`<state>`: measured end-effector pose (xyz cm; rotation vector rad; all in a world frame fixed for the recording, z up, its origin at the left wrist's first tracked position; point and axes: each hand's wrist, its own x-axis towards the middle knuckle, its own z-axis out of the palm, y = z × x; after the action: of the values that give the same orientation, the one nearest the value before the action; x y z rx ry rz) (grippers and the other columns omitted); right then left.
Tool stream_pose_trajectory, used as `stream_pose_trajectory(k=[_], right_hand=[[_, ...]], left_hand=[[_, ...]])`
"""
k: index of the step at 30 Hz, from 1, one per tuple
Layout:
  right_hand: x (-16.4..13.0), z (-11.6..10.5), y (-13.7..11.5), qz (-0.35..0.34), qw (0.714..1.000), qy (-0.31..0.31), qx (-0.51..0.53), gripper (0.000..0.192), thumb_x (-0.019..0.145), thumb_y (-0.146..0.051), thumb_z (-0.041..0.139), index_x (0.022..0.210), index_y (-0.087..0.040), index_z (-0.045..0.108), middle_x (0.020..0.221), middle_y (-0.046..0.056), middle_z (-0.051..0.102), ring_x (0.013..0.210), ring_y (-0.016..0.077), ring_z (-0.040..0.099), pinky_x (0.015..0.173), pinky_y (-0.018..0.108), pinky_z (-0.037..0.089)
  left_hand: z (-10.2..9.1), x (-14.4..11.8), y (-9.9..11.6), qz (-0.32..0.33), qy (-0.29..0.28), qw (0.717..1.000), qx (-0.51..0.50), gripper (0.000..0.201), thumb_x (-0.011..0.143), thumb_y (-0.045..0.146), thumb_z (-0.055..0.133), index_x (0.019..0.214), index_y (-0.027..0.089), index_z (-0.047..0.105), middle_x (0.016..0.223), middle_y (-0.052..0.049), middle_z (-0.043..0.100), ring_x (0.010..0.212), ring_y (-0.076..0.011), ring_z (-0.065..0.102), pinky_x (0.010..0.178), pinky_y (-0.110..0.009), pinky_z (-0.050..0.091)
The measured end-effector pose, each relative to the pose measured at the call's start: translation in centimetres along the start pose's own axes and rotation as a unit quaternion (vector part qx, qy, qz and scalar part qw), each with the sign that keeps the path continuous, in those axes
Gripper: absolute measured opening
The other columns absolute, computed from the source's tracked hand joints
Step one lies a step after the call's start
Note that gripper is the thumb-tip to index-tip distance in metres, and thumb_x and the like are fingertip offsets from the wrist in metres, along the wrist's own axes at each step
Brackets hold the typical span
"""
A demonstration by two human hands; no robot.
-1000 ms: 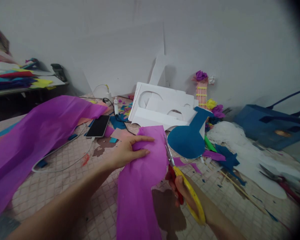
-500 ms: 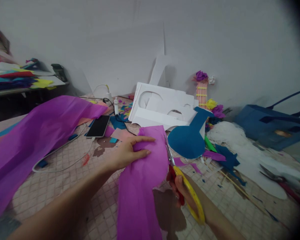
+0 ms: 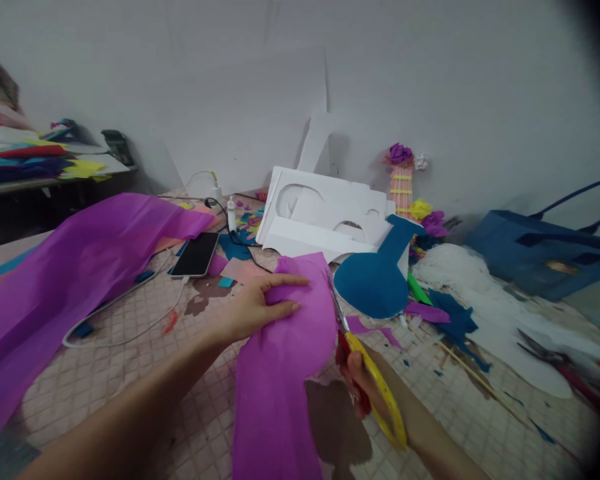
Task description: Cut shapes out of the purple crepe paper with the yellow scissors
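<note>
A strip of purple tissue paper point(image 3: 285, 360) lies lengthwise in front of me on the tiled floor. My left hand point(image 3: 255, 308) grips its far left part, thumb and fingers pinching the sheet. My right hand point(image 3: 365, 387) holds scissors point(image 3: 353, 347) with yellow and red handles. Their blades lie along the paper's right edge, points away from me, close to a blue guitar-shaped cutout point(image 3: 380, 277).
A big purple sheet point(image 3: 75, 267) spreads at the left, beside a phone point(image 3: 196, 255) on a white cable. White foam-board pieces point(image 3: 325, 213) lean by the wall. A blue bag point(image 3: 540, 250), white paper, scraps, a wooden stick point(image 3: 475, 380) and other scissors point(image 3: 555, 353) lie to the right.
Almost nothing moved. The scissors and my right hand shifted very slightly along the paper's right edge; my left hand kept its hold.
</note>
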<state>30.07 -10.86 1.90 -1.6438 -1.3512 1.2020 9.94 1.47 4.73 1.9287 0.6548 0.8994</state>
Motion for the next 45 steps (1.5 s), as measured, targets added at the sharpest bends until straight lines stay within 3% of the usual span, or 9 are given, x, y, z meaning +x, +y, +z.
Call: stream_pose_trajectory(k=[10, 22, 28, 33, 45], right_hand=[[0.2, -0.1, -0.3, 0.020, 1.000, 0.008, -0.008, 0.066, 0.058, -0.088, 0.037, 0.068, -0.023, 0.039, 0.047, -0.012, 0.034, 0.031, 0.0037, 0.033, 0.028, 0.016, 0.034], [0.2, -0.6, 0.2, -0.012, 0.999, -0.029, -0.006, 0.057, 0.070, -0.079, 0.041, 0.074, -0.022, 0.041, 0.051, -0.011, 0.037, 0.032, 0.0029, 0.034, 0.027, 0.014, 0.031], [0.1, -0.6, 1.1, -0.009, 1.000, -0.015, -0.004, 0.058, 0.074, -0.078, 0.034, 0.081, -0.022, 0.045, 0.060, -0.007, 0.043, 0.039, 0.0057, 0.039, 0.036, 0.019, 0.039], [0.1, -0.7, 1.5, -0.015, 0.999, -0.039, 0.018, 0.055, 0.079, -0.073, 0.033, 0.085, -0.021, 0.047, 0.064, -0.006, 0.043, 0.046, 0.0077, 0.041, 0.040, 0.020, 0.042], [-0.3, -0.4, 0.3, 0.004, 0.999, -0.013, -0.036, 0.064, 0.070, -0.081, 0.034, 0.086, -0.020, 0.048, 0.064, -0.006, 0.041, 0.048, 0.0083, 0.042, 0.039, 0.020, 0.042]], left_hand=[[-0.3, 0.1, -0.3, 0.003, 0.000, 1.000, 0.005, 0.038, 0.077, 0.029, 0.065, 0.114, 0.021, 0.062, 0.115, -0.004, 0.065, 0.108, -0.0207, 0.057, 0.097, -0.031, 0.041], [-1.0, 0.2, -0.3, 0.014, -0.019, 0.999, 0.033, 0.036, 0.077, 0.030, 0.065, 0.113, 0.024, 0.063, 0.117, -0.002, 0.064, 0.109, -0.0195, 0.056, 0.098, -0.030, 0.039], [-1.5, 0.2, -0.4, 0.005, -0.034, 0.999, 0.021, 0.038, 0.077, 0.029, 0.065, 0.115, 0.023, 0.062, 0.116, -0.004, 0.064, 0.105, -0.0193, 0.058, 0.097, -0.030, 0.040], [-1.8, 0.3, -0.3, 0.008, -0.049, 0.998, 0.022, 0.037, 0.076, 0.027, 0.066, 0.113, 0.021, 0.063, 0.113, -0.005, 0.065, 0.103, -0.0202, 0.059, 0.097, -0.031, 0.041], [-1.8, 0.3, -0.4, 0.017, -0.049, 0.998, 0.047, 0.038, 0.076, 0.025, 0.065, 0.113, 0.021, 0.062, 0.112, -0.005, 0.066, 0.100, -0.0183, 0.061, 0.096, -0.030, 0.042]])
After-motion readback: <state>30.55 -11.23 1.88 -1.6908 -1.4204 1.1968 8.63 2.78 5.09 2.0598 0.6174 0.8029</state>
